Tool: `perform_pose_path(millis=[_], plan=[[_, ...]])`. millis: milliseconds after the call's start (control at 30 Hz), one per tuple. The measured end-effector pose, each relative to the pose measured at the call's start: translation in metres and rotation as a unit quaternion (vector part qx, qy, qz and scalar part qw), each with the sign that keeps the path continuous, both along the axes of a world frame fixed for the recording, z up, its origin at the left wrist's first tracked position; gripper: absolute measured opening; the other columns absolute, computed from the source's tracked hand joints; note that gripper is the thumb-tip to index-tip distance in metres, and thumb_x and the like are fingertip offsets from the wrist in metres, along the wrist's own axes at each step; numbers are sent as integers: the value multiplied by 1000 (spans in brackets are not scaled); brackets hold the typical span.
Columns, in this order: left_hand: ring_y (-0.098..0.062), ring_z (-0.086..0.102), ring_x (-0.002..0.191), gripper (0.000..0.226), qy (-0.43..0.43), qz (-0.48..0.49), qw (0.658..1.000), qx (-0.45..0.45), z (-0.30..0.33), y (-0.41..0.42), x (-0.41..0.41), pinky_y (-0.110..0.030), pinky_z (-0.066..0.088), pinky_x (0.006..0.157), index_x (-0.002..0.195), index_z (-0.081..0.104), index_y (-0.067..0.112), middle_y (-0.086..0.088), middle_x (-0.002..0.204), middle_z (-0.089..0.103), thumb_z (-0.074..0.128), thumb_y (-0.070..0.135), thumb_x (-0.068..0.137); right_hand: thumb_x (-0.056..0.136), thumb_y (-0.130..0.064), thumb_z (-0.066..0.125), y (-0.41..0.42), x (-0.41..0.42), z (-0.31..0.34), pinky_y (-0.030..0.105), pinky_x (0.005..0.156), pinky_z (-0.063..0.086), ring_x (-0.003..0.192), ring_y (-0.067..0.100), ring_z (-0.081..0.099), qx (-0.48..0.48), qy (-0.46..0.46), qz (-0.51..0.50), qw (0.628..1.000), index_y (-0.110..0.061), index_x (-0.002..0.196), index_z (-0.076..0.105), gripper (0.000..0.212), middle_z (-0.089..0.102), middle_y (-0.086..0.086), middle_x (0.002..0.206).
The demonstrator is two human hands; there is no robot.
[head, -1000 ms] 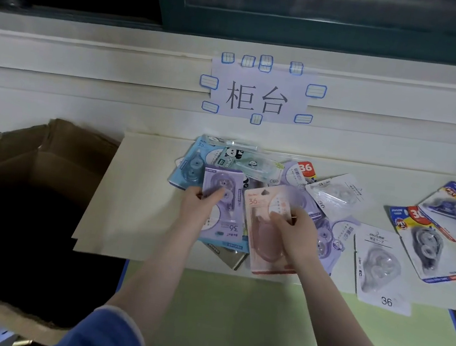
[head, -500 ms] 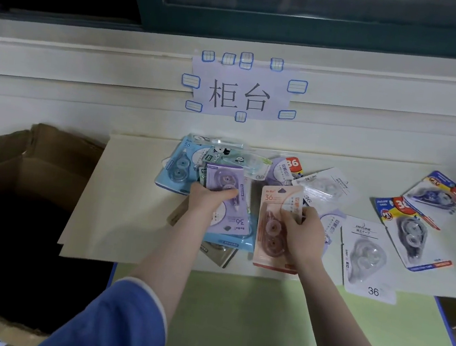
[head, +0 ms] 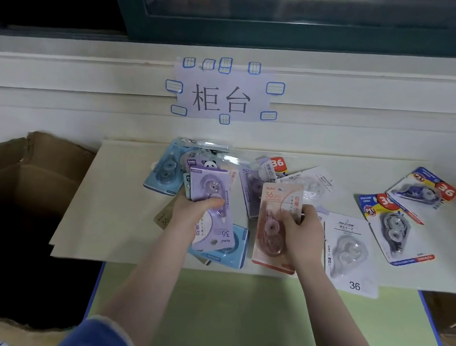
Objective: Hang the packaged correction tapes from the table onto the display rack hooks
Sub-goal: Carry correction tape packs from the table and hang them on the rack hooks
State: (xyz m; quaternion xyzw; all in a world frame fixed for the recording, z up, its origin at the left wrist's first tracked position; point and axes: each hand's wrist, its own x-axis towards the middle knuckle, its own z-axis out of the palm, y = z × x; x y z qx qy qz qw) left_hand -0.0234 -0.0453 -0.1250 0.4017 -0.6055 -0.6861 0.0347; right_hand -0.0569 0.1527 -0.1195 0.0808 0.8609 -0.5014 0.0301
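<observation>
Two packets are in hand and none, as far as this view shows, has reached a hook: the display rack itself is nowhere in frame, so the hanging has evidently yet to begin. The left hand (head: 191, 214) grips a purple packet (head: 212, 208) near its middle, thumb curled across the front over the blister, with a blue packet (head: 233, 249) lying just beneath it; whether that one is also pinched in the same grasp is hard to tell, since the fingers are hidden behind. The right hand (head: 303, 236) clasps a pink packet (head: 274, 221) by its right edge, thumb on the face and fingers wrapped behind. Both packets sit low over the cream board (head: 119, 202) that covers the table, in the thick of a loose heap (head: 254, 179) of overlapping packets near the wall. More lie singly to the right: a white packet (head: 350, 251) marked 36 just beside the right hand, and two blue-and-red packets (head: 395, 225) farther off. So nearly everything remains: a dozen or so packets by rough count must still be gathered and carried to the rack. An open cardboard box (head: 16, 204) stands at the left, and a paper sign (head: 220, 98) is taped to the wall above.
</observation>
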Motion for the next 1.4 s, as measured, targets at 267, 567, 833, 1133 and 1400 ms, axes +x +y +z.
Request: perform_pose_path(millis=[267, 567, 833, 1133, 1400], plan=[[-14, 66, 87, 50, 57, 1, 990, -131, 28, 22, 18, -31, 50, 76, 102, 56, 23, 3, 96, 68, 87, 12, 64, 88, -18, 59, 10, 2, 8, 30, 55, 27, 66, 24, 45, -31, 36, 11, 999, -1, 86, 50, 19, 49, 3, 66], [-9, 65, 80, 54, 112, 20, 978, -175, 49, 36, 47, -22, 49, 70, 110, 59, 12, 1, 96, 69, 88, 14, 64, 92, -18, 53, 24, 15, 30, 20, 48, 24, 50, 13, 29, -68, 89, -21, 994, -20, 63, 25, 40, 29, -2, 55], [-5, 64, 82, 42, 175, -39, 974, -136, 69, 67, 75, -25, 49, 72, 98, 58, 29, 13, 89, 66, 84, 10, 71, 91, -20, 54, 54, 73, 53, 23, 50, 27, 49, 11, 29, -74, 133, -133, 979, -18, 63, 24, 42, 28, -2, 54], [-15, 66, 94, 53, 181, -253, 949, -43, 69, 166, 122, -30, 53, 78, 114, 57, 11, -1, 105, 68, 85, 13, 68, 91, -29, 57, 140, 218, 63, 30, 58, 26, 60, 10, 43, -13, 144, -370, 918, -17, 73, 46, 24, 48, -8, 59], [-18, 64, 94, 56, 200, -501, 842, 0, 80, 350, 215, -33, 50, 85, 110, 55, 18, 7, 98, 66, 88, 17, 65, 90, -28, 58, 271, 395, 66, 29, 62, 28, 72, 20, 49, 46, 174, -599, 780, -15, 87, 57, 14, 54, -5, 69]])
